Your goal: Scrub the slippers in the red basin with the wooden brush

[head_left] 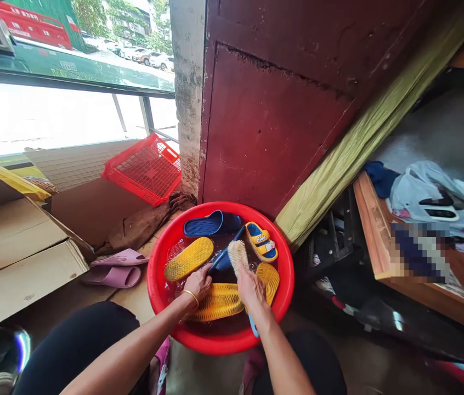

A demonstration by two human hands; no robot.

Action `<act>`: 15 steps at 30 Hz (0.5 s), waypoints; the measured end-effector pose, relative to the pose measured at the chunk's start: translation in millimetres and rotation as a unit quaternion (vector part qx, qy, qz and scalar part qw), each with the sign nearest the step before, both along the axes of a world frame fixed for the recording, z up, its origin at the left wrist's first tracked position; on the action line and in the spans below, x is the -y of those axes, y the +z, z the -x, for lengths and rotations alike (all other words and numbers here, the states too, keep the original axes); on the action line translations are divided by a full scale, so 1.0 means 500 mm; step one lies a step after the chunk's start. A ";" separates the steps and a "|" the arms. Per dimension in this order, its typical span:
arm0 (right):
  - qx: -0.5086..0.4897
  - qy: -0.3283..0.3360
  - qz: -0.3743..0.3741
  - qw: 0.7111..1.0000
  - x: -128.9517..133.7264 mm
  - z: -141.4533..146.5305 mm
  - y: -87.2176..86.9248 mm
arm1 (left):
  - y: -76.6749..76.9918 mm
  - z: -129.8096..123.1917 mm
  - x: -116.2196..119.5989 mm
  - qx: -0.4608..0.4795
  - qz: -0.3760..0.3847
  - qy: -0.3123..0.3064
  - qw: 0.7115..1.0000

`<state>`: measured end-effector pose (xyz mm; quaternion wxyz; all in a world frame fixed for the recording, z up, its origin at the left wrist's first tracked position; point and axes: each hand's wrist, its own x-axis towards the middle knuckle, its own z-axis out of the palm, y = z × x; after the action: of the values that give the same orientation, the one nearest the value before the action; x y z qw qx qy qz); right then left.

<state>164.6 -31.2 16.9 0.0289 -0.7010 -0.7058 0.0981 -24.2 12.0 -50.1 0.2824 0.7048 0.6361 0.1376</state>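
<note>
The left hand's fingers [207, 270] gripped a blue slipper [222, 262] in the red basin [156, 288], centre toward twelve o'clock; the right hand [252, 288] clasped a brush [238, 255]. Wetness could have made the slipper slide loose.

The one camera in here sits on the person's head, looking forward and steeply down past the knees [88, 345]. The tub [219, 344] is near, just below the middle of its view, and the forearms [141, 340] run up from the bottom edge to the hands [199, 284]. Farther off stands the door [265, 126]; the wide view reaches the cars [145, 56] outside, upper left.
</note>
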 end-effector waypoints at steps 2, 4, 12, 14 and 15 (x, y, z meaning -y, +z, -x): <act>-0.017 0.052 0.029 0.998 0.029 0.014 -0.010 | -0.001 0.006 -0.005 0.007 0.002 0.003 1.000; -0.024 0.086 0.062 0.994 0.054 0.021 -0.017 | -0.004 0.011 -0.009 0.019 0.004 -0.001 1.000; -0.029 -0.028 0.082 0.996 -0.009 -0.036 0.001 | -0.008 0.004 -0.006 0.045 0.004 0.009 0.999; -0.022 -0.061 0.063 0.996 -0.019 -0.054 -0.007 | -0.008 0.013 -0.007 0.071 0.001 0.012 0.997; -0.024 -0.063 0.057 0.996 -0.019 -0.059 -0.015 | -0.010 0.019 -0.009 0.085 0.001 0.018 0.996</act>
<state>194.0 -21.8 9.3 0.0116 -0.7420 -0.6527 0.1527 -33.6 16.5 -54.9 0.3335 0.6788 0.6223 0.2016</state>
